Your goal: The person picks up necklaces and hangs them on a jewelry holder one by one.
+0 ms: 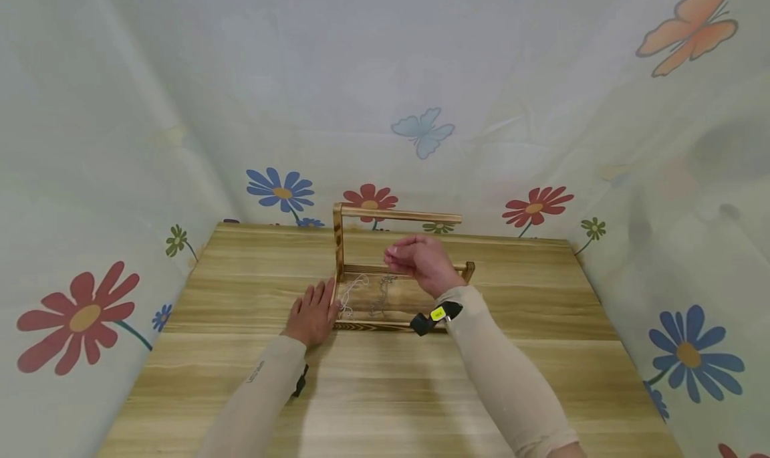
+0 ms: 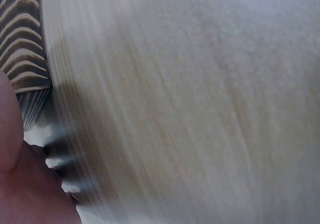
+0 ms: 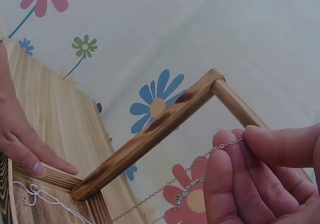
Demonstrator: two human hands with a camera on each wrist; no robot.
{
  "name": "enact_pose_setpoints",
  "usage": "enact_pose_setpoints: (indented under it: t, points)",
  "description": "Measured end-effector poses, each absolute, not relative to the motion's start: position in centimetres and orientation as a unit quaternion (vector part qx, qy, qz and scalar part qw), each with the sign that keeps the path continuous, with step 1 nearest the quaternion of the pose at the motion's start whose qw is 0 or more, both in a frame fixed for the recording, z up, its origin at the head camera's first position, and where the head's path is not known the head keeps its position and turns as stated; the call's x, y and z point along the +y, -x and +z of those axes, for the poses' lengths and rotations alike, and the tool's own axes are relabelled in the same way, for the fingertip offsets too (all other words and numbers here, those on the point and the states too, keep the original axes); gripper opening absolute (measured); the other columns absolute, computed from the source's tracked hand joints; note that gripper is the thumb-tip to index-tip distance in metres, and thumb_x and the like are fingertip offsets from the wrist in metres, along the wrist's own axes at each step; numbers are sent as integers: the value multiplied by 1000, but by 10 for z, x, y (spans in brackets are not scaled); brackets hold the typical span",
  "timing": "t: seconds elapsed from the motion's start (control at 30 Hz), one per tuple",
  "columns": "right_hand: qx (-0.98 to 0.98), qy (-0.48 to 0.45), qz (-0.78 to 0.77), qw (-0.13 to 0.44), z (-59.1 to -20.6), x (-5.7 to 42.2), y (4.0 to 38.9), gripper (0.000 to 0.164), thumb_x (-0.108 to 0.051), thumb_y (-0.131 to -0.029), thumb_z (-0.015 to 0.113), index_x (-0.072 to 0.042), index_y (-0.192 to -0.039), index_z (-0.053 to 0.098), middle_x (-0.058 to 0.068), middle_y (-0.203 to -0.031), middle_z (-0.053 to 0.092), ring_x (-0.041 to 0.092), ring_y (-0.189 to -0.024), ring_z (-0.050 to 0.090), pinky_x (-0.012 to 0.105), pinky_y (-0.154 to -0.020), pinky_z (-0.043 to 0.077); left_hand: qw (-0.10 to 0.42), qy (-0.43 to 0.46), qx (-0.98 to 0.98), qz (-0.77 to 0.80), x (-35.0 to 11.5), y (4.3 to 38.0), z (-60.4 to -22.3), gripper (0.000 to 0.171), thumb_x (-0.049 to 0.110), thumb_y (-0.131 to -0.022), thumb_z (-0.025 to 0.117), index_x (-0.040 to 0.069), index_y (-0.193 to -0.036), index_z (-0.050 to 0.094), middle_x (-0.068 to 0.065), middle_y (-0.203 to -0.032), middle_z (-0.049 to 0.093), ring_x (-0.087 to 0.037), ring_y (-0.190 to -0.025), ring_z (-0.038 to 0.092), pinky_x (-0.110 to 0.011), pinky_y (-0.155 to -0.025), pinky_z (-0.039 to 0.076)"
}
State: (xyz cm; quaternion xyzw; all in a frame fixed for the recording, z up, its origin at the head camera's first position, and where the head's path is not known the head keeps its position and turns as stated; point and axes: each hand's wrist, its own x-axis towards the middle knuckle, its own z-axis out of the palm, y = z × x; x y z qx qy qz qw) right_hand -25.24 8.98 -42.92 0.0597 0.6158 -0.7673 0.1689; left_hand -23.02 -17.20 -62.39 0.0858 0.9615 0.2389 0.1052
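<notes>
Soft light casts faint shadows across the tabletop [image 1: 373, 398].

Pale, creased sheets [image 1: 337, 77] are making a little nook behind and beside the wooden table [image 1: 373, 391], bottom middle. An orange butterfly [image 1: 693, 20] is showing at upper right. The sheets are hiding the kind of room.

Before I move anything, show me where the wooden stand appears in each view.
Head: wooden stand, just below centre.
Left wrist: only its corner, at upper left.
Right wrist: its post, slanting up from lower left.
Shared landmark: the left hand, beside the stand.
</notes>
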Motion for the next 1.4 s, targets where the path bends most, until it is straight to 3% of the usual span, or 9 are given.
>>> enact_pose_setpoints:
  t: [0.5, 0.77, 0.97, 1.4]
  points:
    - [604, -52, -777, 170, -411, 82, 260, 7, 5, -98, 66, -1, -101, 68, 9, -92, 79, 17, -83, 78, 30, -79, 65, 104, -84, 961, 243, -173, 231, -627, 66, 45, -114, 24, 20, -170, 2, -17, -177, 9, -43, -163, 2, -70, -128, 6]
    - [615, -52, -768, 173, -404, 81, 265, 19, 3, -98, 67, 6, -116, 64, 7, -89, 79, 17, -82, 78, 29, -77, 65, 108, -81, 961, 242, -172, 229, -625, 65, 47, -114, 22, 20, -170, 1, -16, -177, 8, -42, -164, 2, -70, -128, 5]
    - [616, -55, -768, 169, -400, 80, 269, 11, 3, -97, 68, 1, -108, 68, 9, -91, 78, 18, -82, 78, 29, -76, 65, 110, -79, 961, 241, -172, 229, -621, 66, 48, -113, 22, 20, -170, 1, -16, -177, 9, -42, -164, 2, -68, -129, 5]
    - [616, -46, -770, 161, -390, 77, 276, 10, 0, -98, 68, 1, -108, 68, 8, -93, 78, 17, -81, 77, 28, -76, 65, 117, -75, 961, 239, -171, 228, -618, 66, 47, -114, 22, 22, -170, 0, -15, -177, 7, -41, -164, 1, -68, -129, 5]
